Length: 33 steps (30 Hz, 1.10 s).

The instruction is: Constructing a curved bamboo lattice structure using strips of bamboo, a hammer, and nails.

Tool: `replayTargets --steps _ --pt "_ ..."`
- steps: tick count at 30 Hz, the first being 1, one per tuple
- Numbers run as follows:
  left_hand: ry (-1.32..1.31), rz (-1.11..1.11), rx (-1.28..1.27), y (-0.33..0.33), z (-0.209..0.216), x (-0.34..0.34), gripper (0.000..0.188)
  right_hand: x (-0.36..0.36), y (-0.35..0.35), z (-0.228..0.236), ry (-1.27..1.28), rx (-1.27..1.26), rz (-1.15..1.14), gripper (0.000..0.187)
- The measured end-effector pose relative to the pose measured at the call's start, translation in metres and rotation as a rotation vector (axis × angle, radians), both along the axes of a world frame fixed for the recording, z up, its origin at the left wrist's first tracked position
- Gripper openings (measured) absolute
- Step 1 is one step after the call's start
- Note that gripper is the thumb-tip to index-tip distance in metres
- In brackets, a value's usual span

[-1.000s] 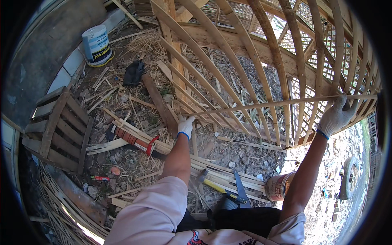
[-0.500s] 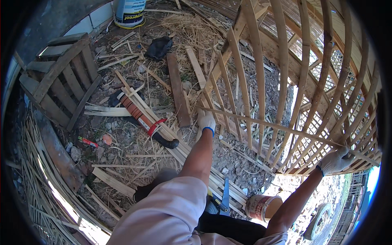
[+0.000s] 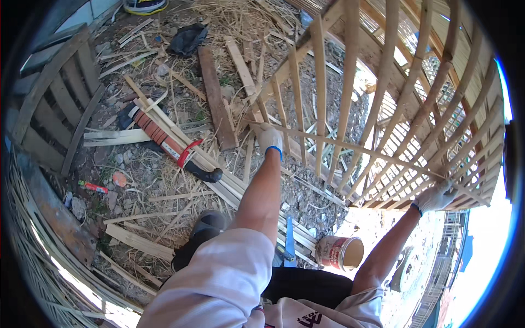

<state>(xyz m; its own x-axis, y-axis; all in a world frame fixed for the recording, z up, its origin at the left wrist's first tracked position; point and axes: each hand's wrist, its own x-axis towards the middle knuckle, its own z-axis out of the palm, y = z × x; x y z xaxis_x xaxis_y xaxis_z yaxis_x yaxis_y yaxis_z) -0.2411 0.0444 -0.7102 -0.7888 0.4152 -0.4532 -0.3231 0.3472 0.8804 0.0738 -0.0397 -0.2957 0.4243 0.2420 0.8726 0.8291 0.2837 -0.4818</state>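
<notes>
1. A person in white gloves holds a long wooden strip [image 3: 350,145] across a slatted wooden frame [image 3: 319,71]; the strip runs between the fingers of both hands.
2. The left hand [image 3: 269,138] has its fingers bent closed on the strip near one end, their tips partly hidden.
3. The right hand [image 3: 433,198] has its fingers partly curled around the strip toward the far end; how firmly they grip cannot be told.
4. Left of the left fingers lie a dark wooden board [image 3: 217,98] and, farther off, a sheathed knife [image 3: 158,134] with a curved black handle.
5. Below the gap between both sets of fingers stand a tilted bucket [image 3: 331,252] and, beside it, a blue-grey saw blade [image 3: 290,240].
</notes>
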Motion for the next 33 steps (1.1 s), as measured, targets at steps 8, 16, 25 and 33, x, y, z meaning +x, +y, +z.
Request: replayTargets --steps 8,16,25,33 --pt "0.898 -1.110 -0.499 -0.004 -0.019 -0.046 0.030 0.014 0.003 0.004 0.109 0.076 0.362 0.041" --pt "-0.676 -0.106 0.159 -0.026 0.028 -0.068 0.040 0.037 -0.019 0.009 0.253 -0.199 0.581 0.035" --pt "-0.660 -0.028 0.241 -0.030 0.027 -0.061 0.045 0.030 -0.008 0.006 0.307 -0.195 0.702 0.034" --pt "0.291 -0.356 -0.328 0.000 -0.045 -0.072 0.050 0.039 -0.003 -0.004 0.284 -0.292 0.604 0.051"
